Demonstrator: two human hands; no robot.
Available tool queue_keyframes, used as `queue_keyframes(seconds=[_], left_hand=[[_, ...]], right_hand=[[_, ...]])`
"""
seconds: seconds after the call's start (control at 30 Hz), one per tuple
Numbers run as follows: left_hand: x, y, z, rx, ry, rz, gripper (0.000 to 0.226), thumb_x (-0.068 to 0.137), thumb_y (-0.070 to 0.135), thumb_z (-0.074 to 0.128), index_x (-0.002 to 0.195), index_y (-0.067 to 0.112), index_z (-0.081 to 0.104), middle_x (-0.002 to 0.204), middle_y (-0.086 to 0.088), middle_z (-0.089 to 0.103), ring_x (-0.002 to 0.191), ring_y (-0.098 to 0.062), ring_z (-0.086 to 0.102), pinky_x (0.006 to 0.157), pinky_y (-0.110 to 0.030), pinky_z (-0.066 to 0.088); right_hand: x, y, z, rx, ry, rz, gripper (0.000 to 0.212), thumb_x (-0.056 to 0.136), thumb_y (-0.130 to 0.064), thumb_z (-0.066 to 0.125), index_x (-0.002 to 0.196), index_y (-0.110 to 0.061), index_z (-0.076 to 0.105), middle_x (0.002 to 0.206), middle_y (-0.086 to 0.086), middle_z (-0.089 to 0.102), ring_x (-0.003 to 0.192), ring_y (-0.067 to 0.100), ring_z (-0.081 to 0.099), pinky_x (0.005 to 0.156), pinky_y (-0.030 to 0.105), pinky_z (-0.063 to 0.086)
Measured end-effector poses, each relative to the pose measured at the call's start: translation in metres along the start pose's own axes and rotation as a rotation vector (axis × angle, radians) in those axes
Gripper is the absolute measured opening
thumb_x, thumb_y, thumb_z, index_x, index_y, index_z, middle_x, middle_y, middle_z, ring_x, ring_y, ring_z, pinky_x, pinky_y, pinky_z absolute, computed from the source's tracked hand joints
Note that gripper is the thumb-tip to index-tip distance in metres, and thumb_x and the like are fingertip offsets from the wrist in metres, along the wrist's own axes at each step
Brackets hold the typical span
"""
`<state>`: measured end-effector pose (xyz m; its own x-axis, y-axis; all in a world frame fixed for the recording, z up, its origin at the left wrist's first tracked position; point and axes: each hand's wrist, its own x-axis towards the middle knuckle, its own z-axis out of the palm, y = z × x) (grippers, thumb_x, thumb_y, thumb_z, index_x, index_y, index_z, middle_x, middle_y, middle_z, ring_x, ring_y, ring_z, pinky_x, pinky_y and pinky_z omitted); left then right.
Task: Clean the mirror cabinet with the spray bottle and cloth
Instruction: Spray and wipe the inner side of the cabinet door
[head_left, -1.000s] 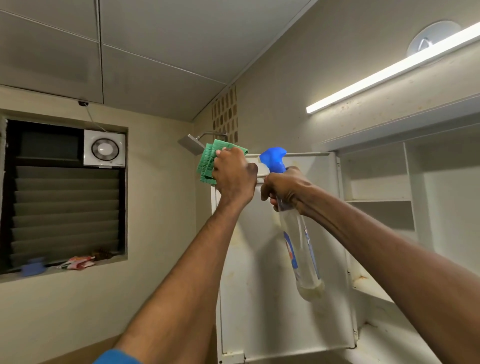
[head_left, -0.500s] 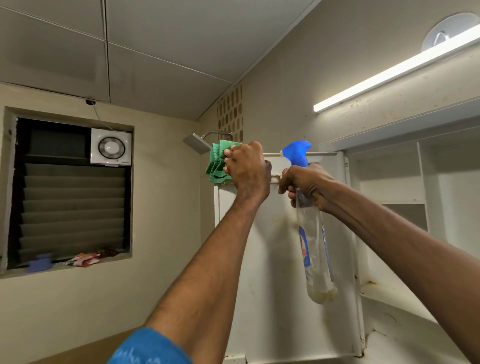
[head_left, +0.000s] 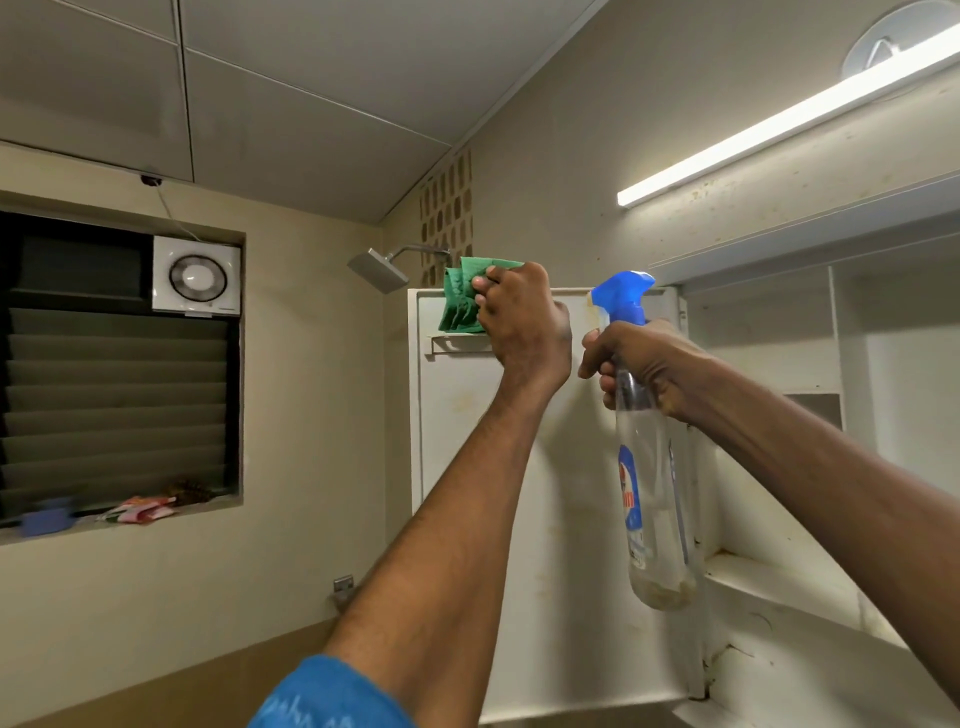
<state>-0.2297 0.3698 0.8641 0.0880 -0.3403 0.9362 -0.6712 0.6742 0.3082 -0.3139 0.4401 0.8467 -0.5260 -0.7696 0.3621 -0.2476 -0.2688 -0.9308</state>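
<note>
Clear plastic spray bottle (head_left: 655, 499) upright, blue nozzle leftward, dregs inside, right hand (head_left: 641, 364) fingers gripping neck | left hand (head_left: 524, 325) fingers clamp folded green cloth (head_left: 461, 301) on open white cabinet door (head_left: 561, 545)

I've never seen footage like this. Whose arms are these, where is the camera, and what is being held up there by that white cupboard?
There is no machine here: a person wears one wide-angle camera on the head, so you see their own two arms reaching up. The left hand grips a folded green cloth against the top of the open cabinet door, on its white inner side. The right hand holds a clear spray bottle with a blue trigger head; little liquid is left at its bottom. To the right are the cabinet's shelves. Farther left you see a shower head, a louvred window and a small wall fan.
</note>
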Motion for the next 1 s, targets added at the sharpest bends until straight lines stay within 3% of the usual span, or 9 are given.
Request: queue_keyframes(seconds=[0.27, 0.53, 0.77, 0.87, 1.0], left_hand=[[-0.003, 0.017, 0.016, 0.008, -0.018, 0.039, 0.030, 0.082, 0.003, 0.054, 0.110, -0.005, 0.061, 0.115, -0.027, 0.060, 0.110, -0.040, 0.058, 0.085, -0.047, 0.053], [-0.013, 0.032, 0.029, 0.046, -0.092, 0.119, 0.042, 0.083, 0.000, 0.053, 0.124, -0.009, 0.051, 0.131, -0.034, 0.047, 0.118, -0.044, 0.051, 0.088, -0.050, 0.051], [-0.024, 0.057, 0.050, 0.001, -0.156, 0.200, 0.058, 0.089, 0.002, 0.050, 0.139, -0.014, 0.026, 0.141, -0.036, 0.034, 0.130, -0.041, 0.041, 0.101, -0.043, 0.044], [-0.027, 0.064, 0.061, 0.003, -0.145, 0.271, 0.060, 0.088, 0.003, 0.049, 0.141, -0.012, 0.024, 0.143, -0.034, 0.033, 0.132, -0.038, 0.040, 0.103, -0.040, 0.042], [-0.032, 0.072, 0.072, 0.023, -0.125, 0.345, 0.053, 0.089, -0.004, 0.038, 0.141, -0.009, 0.027, 0.145, -0.030, 0.032, 0.132, -0.036, 0.042, 0.102, -0.042, 0.043]], right_hand=[[0.005, 0.015, -0.013, -0.072, 0.155, 0.005, 0.032, 0.063, 0.012, 0.062, 0.084, -0.011, 0.051, 0.050, 0.007, 0.043, 0.032, 0.016, 0.043, 0.043, 0.023, 0.045], [0.005, 0.019, -0.028, -0.123, 0.227, 0.007, 0.026, 0.061, 0.011, 0.060, 0.067, -0.012, 0.049, 0.046, 0.006, 0.042, 0.031, 0.016, 0.040, 0.042, 0.022, 0.044], [0.005, 0.022, -0.045, -0.103, 0.284, 0.033, 0.017, 0.062, 0.008, 0.053, 0.062, -0.009, 0.049, 0.043, 0.006, 0.042, 0.034, 0.017, 0.040, 0.045, 0.024, 0.043], [0.004, 0.025, -0.058, -0.113, 0.292, 0.026, 0.017, 0.060, 0.008, 0.056, 0.068, -0.007, 0.054, 0.043, 0.006, 0.042, 0.034, 0.018, 0.041, 0.046, 0.024, 0.043], [0.002, 0.029, -0.072, -0.135, 0.261, 0.001, 0.034, 0.058, 0.009, 0.058, 0.088, -0.008, 0.062, 0.046, 0.007, 0.042, 0.036, 0.017, 0.042, 0.045, 0.023, 0.044]])
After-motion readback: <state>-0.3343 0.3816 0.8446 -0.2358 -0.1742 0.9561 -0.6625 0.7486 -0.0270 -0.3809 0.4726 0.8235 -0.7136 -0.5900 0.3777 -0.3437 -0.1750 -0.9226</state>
